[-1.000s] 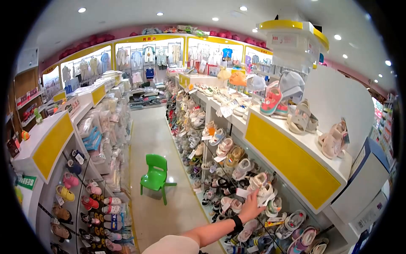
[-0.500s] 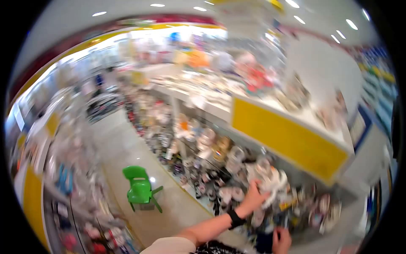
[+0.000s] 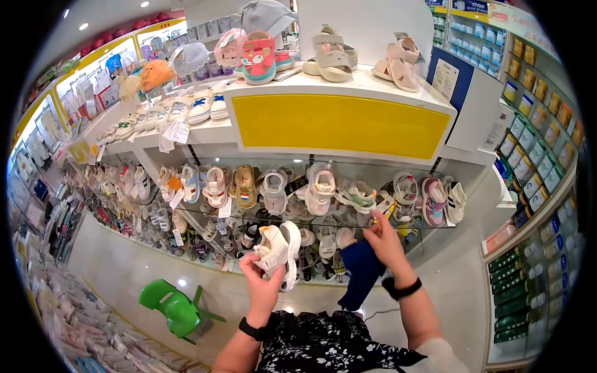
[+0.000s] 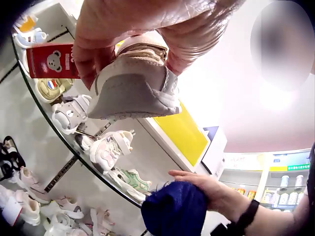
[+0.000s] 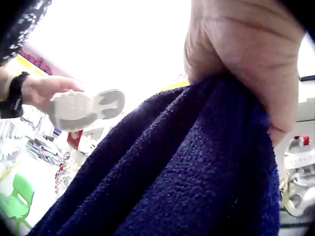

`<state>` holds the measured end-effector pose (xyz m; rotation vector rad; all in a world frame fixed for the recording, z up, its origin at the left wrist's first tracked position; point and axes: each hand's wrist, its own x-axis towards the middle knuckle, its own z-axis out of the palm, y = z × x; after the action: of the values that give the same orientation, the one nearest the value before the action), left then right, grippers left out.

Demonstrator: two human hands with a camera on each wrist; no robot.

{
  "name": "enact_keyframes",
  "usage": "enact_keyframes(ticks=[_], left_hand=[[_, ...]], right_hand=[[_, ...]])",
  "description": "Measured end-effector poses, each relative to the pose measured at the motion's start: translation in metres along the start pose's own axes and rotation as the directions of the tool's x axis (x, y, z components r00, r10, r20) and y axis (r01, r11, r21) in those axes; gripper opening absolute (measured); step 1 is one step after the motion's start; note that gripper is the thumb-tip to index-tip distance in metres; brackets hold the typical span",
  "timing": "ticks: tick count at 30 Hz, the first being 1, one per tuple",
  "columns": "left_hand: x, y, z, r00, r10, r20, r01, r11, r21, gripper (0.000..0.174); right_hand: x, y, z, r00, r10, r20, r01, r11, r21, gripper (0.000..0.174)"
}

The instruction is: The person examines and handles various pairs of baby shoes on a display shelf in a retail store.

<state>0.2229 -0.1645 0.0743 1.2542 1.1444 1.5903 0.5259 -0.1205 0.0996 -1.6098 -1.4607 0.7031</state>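
In the head view my left hand (image 3: 262,286) pinches a pair of small white shoes (image 3: 273,250) in front of the shelves. The left wrist view shows the shoe (image 4: 134,88) close up between thumb and fingers, with a red bear tag (image 4: 53,61) beside it. My right hand (image 3: 384,241) holds a dark blue cloth (image 3: 362,271) that hangs down below it. Folds of the cloth (image 5: 182,167) fill much of the right wrist view, under the right hand (image 5: 246,59). The two hands are apart.
Rows of small shoes stand on a glass shelf (image 3: 398,231) and below it. Above is a white counter with a yellow panel (image 3: 342,124), sandals and hats. A green chair (image 3: 177,309) stands on the floor at lower left. Shelves of cans (image 3: 528,143) are at right.
The view has turned right toward the counter. The left hand, formerly reaching to the shelf, has come away with the white shoes. The right hand with the blue cloth has come up into full view.
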Motion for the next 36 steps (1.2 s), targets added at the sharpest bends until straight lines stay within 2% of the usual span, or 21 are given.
enact_keyframes(ticks=[2,4,5,8,11,14,17,20,23,26,30,31,34,35,36], left_hand=[[-0.010,0.002,-0.010,0.999,-0.046,-0.017,0.046,0.999,-0.009,0.052],[-0.020,-0.003,-0.021,0.996,-0.086,-0.026,0.085,0.996,-0.006,0.052],[-0.024,-0.003,-0.025,0.994,-0.105,-0.031,0.105,0.994,0.009,0.052],[-0.034,-0.005,-0.037,0.989,-0.134,-0.059,0.134,0.991,0.006,0.052],[-0.042,-0.010,-0.043,0.981,-0.163,-0.102,0.161,0.987,-0.028,0.052],[-0.048,-0.014,-0.050,0.968,-0.213,-0.131,0.206,0.976,-0.063,0.052],[-0.049,-0.021,-0.051,0.964,-0.219,-0.149,0.212,0.975,-0.066,0.052],[-0.047,-0.024,-0.051,0.969,-0.203,-0.138,0.198,0.979,-0.054,0.052],[-0.043,-0.021,-0.046,0.975,-0.189,-0.117,0.184,0.981,-0.058,0.052],[-0.038,-0.013,-0.041,0.976,-0.197,-0.096,0.195,0.980,-0.036,0.053],[-0.032,-0.010,-0.032,0.973,-0.215,-0.081,0.215,0.976,-0.014,0.053],[-0.031,-0.010,-0.030,0.974,-0.211,-0.081,0.212,0.977,-0.001,0.053],[-0.027,-0.017,-0.022,0.980,-0.183,-0.083,0.182,0.983,-0.021,0.053],[-0.026,-0.019,-0.018,0.982,-0.168,-0.091,0.167,0.986,-0.023,0.053],[-0.026,-0.016,-0.015,0.978,-0.191,-0.082,0.193,0.981,0.021,0.053]], right_hand=[[0.040,-0.007,0.007,1.000,-0.003,0.001,0.003,0.999,-0.046,0.062],[0.082,0.000,0.018,0.998,0.061,0.015,-0.057,0.977,-0.207,0.069],[0.101,0.019,0.026,0.999,-0.032,-0.033,0.019,0.940,-0.339,0.066],[0.139,0.037,0.034,0.994,0.100,0.043,-0.059,0.828,-0.557,0.062],[0.140,0.025,0.030,0.984,0.173,-0.035,-0.161,0.798,-0.581,0.048],[0.131,-0.002,0.027,0.983,0.157,-0.099,-0.184,0.748,-0.637,0.040],[0.129,-0.022,0.024,0.993,-0.018,-0.114,-0.072,0.683,-0.727,0.035],[0.133,-0.033,0.020,0.991,-0.068,-0.118,-0.050,0.623,-0.781,0.030],[0.144,-0.033,0.009,0.994,-0.022,-0.110,-0.072,0.625,-0.777,0.028],[0.160,-0.016,-0.001,0.997,0.028,-0.074,-0.074,0.643,-0.762,0.028],[0.190,0.018,-0.009,0.994,0.039,0.101,0.051,0.659,-0.750,0.029],[0.196,0.023,-0.012,0.984,0.087,0.157,0.054,0.689,-0.723,0.032],[0.214,0.043,-0.007,0.972,0.143,0.188,0.045,0.669,-0.742,0.032],[0.217,0.038,-0.006,0.950,0.214,0.225,0.024,0.672,-0.740,0.035],[0.220,0.040,-0.004,0.944,0.217,0.248,0.037,0.678,-0.734,0.035]])
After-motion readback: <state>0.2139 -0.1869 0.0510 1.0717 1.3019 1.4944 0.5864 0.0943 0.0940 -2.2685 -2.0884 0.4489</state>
